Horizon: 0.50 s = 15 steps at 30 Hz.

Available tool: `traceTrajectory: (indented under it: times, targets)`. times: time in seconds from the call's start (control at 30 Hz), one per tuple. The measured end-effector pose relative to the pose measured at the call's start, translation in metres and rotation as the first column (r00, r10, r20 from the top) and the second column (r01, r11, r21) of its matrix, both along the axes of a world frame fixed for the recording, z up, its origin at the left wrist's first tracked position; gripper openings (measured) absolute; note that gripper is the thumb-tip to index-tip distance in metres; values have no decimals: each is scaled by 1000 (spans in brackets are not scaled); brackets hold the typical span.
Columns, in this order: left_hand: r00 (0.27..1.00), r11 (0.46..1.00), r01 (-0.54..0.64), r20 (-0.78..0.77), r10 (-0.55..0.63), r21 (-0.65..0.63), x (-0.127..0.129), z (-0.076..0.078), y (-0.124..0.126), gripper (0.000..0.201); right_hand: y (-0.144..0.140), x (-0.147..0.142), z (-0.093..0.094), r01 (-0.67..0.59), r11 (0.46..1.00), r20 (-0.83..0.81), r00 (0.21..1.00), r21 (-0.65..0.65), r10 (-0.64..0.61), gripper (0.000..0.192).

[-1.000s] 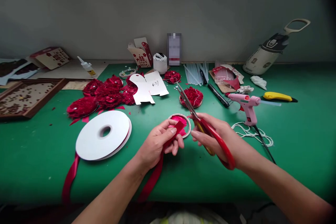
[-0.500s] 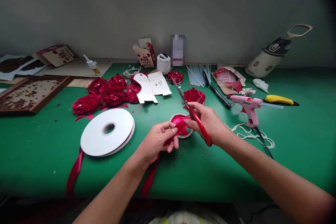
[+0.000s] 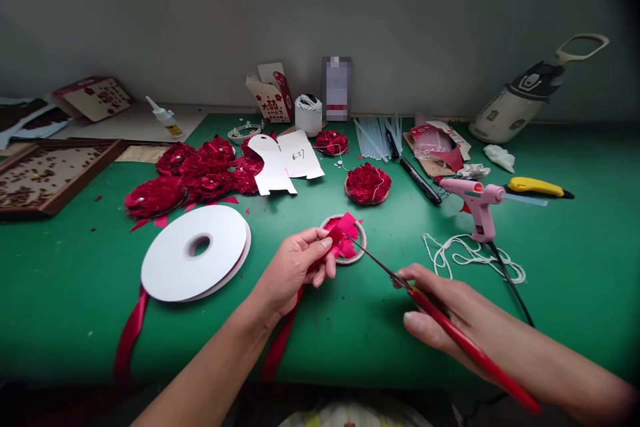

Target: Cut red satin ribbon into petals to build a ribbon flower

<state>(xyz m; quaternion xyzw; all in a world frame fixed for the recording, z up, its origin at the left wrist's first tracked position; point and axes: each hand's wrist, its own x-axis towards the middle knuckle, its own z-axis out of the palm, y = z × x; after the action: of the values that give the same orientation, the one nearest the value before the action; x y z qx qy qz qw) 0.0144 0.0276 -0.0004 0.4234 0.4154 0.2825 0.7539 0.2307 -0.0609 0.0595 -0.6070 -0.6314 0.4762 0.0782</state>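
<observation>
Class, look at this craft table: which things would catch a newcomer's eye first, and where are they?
Mid-table, the left hand pinches red ribbon while the right hand points red scissors at it. A white ribbon spool lies to the left, red flowers behind it, and a pink glue gun to the right.

Red ribbon (image 3: 320, 255) pinched upright; red-handled scissors (image 3: 425, 300) point at it.

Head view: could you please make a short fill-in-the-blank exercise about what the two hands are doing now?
1. The left hand pinches a red ____.
2. The right hand holds ____ with red handles.
3. The blade tips reach toward the small ring that holds cut ____ pieces.
4. The glue gun beside the white string is ____ in colour.

Missing words: ribbon; scissors; red; pink
</observation>
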Motion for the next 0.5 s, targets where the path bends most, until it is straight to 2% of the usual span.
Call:
traceTrajectory:
  times: [0.2, 0.5]
  targets:
    - [999, 999, 51, 1, -51, -7, 3, -3, -2, 20, 14, -15, -12, -39, 998, -3, 999, 50, 39, 43]
    - [998, 998, 62, 24, -62, -21, 4, -5, 0, 19, 16, -16, -21, -35, 997, -13, 999, 66, 36, 41]
